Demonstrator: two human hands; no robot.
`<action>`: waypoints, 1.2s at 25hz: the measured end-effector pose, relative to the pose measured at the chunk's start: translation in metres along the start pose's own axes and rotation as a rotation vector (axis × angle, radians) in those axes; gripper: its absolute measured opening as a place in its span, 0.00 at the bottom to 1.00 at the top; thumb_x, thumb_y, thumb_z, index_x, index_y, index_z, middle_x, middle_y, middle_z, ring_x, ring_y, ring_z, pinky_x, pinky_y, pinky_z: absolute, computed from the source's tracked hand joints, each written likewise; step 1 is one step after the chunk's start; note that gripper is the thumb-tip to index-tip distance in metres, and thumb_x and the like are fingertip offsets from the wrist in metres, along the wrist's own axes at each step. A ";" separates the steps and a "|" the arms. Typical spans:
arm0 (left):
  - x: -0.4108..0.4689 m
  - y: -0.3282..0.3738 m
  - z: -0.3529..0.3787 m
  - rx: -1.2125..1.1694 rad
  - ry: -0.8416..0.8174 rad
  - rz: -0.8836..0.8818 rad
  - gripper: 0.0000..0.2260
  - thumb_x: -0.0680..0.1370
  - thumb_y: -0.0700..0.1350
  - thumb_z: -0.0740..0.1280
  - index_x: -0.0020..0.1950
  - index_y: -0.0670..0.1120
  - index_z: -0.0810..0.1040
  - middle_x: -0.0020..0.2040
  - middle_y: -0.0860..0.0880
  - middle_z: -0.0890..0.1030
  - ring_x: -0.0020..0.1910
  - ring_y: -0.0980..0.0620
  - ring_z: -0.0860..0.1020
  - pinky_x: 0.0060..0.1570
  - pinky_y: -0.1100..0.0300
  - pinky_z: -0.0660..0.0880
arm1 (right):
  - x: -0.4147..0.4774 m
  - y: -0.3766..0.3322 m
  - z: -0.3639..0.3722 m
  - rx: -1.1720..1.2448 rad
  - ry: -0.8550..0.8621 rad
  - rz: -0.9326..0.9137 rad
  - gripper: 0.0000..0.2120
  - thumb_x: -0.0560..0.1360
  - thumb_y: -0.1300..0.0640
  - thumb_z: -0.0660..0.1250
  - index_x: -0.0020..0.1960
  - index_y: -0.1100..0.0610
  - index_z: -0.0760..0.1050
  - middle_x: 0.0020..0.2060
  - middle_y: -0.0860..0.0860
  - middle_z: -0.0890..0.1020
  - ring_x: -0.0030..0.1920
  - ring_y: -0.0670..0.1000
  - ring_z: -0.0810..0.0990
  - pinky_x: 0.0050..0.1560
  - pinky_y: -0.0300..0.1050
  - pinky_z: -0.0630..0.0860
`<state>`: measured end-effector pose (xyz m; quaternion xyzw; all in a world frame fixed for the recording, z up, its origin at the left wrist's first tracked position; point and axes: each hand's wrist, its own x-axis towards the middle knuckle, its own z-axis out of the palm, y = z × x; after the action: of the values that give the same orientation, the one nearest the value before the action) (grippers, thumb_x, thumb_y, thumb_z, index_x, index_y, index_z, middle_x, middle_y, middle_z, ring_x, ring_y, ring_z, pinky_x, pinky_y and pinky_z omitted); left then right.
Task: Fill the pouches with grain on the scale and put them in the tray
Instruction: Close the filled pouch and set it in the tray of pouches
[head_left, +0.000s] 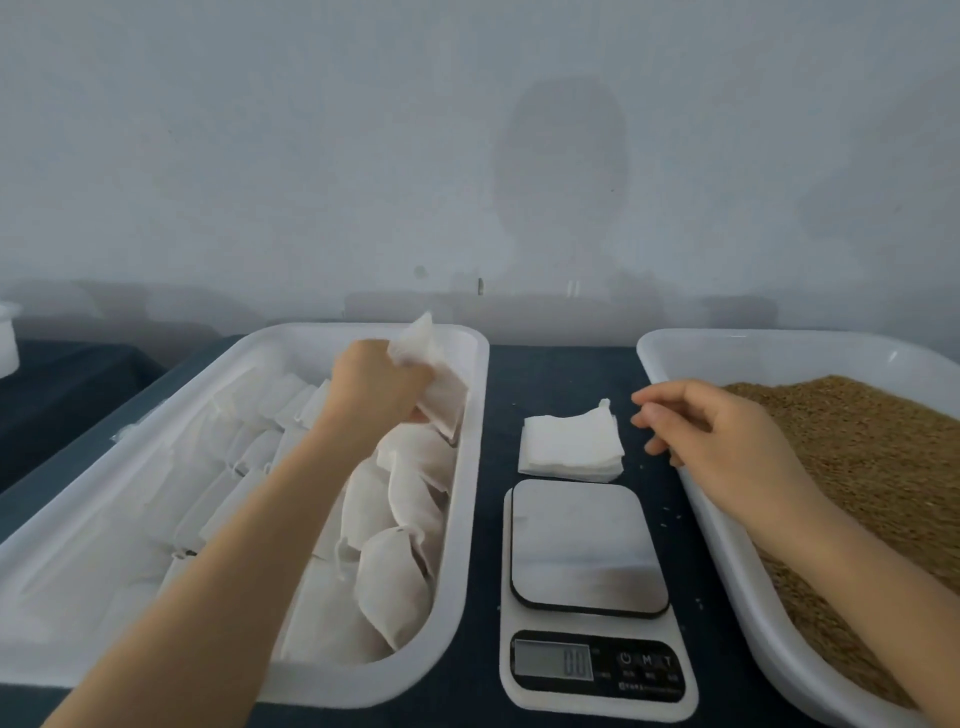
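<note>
White plastic is the first thing on the left: the edge of a small tub (8, 338) at the far left, set apart on the dark cloth (561, 369) that covers the table. Next comes a long white tray (470, 493), running from near to far. Rows of filled pouches (395, 587) lie in it, overlapping one another, the plumpest along its right side. The left hand (379, 384) reaches over the far end of this tray, its fingers curled round the bunched neck of one pouch (441, 395), which it holds tilted just above the others against the right wall. Right of the tray, on the cloth, a stack of flat pouches (571, 447) lies far of the scale (587, 545), just beside it but not touching. The scale's steel plate faces up and its small display (553, 660) sits on the near edge, the digits too blurred to read surely. A few stray grains dot the cloth nearby. The right hand (727, 436) hovers over the left rim of a second tray (701, 358), fingers loosely curled and holding nothing, the tips near the stack yet apart from it. That second tray holds a bed of brown grain (857, 441). A pale wall (311, 156) stands behind.
</note>
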<state>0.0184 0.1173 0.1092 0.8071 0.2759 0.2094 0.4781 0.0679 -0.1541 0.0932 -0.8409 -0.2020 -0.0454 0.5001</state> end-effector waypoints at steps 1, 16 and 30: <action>0.001 -0.006 0.002 0.038 -0.027 -0.044 0.03 0.73 0.38 0.67 0.43 0.38 0.79 0.41 0.39 0.83 0.34 0.45 0.84 0.40 0.50 0.82 | 0.000 0.000 0.000 0.003 0.004 -0.002 0.07 0.77 0.58 0.64 0.52 0.51 0.79 0.41 0.45 0.83 0.37 0.40 0.80 0.44 0.41 0.76; -0.004 -0.029 0.038 0.525 -0.154 -0.148 0.12 0.75 0.45 0.70 0.37 0.40 0.72 0.34 0.45 0.77 0.31 0.51 0.76 0.28 0.63 0.73 | 0.001 0.003 -0.002 0.000 -0.009 0.009 0.09 0.78 0.61 0.62 0.50 0.50 0.79 0.41 0.43 0.83 0.37 0.39 0.80 0.41 0.39 0.76; 0.004 -0.020 0.008 0.469 -0.018 -0.131 0.11 0.79 0.44 0.65 0.52 0.37 0.70 0.45 0.38 0.78 0.43 0.37 0.82 0.45 0.49 0.79 | 0.003 0.005 -0.004 -0.012 -0.002 0.002 0.11 0.78 0.60 0.62 0.47 0.46 0.78 0.39 0.42 0.82 0.36 0.39 0.80 0.34 0.28 0.70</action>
<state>0.0210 0.1221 0.0881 0.8783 0.3645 0.1007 0.2926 0.0732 -0.1589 0.0920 -0.8440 -0.2012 -0.0452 0.4950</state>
